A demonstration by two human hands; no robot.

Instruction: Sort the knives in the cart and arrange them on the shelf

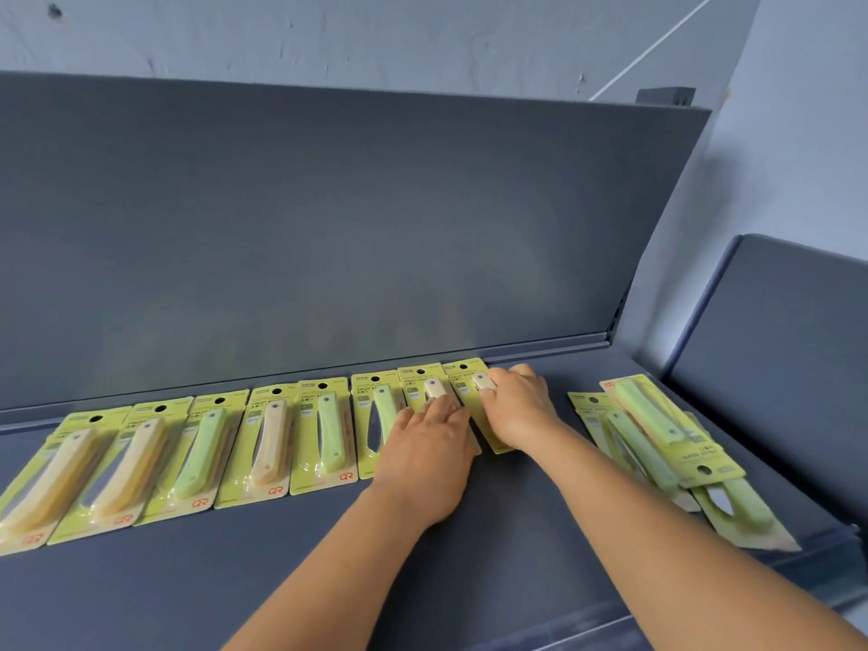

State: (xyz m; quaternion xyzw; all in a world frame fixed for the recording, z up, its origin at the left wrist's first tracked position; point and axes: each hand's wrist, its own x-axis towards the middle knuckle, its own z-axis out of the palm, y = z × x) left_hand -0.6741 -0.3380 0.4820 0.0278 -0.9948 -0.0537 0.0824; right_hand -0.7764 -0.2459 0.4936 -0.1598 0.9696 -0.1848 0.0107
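Leaning over the shelf point(422, 547), a person has both hands flat on packs in the row along its back edge. The left hand point(425, 451) lies palm down, fingers straight and together, pressing on the eighth pack point(425, 385), a cream-handled knife on a green card; it holds nothing. The right hand point(516, 406) rests just beside it on the ninth pack point(462, 380), also cream-handled, the last at the right end of the row. Its fingers bend slightly over the card's far end, but whether they pinch the pack or only press it I cannot tell.

Nine packs make up the row, tops toward the back panel point(329, 218), each one touching or slightly overlapping its neighbour. From the left end: two cream knives point(89, 467), a green one point(199, 451), a cream one point(267, 441), two green ones point(331, 434), then the two under the hands. The sixth pack point(378, 415) is partly covered by the left hand.

Well apart, near the right edge of the shelf, a loose pile point(657, 444) of green-handled packs lies overlapped at differing angles, one with its blade pointing toward the front corner.
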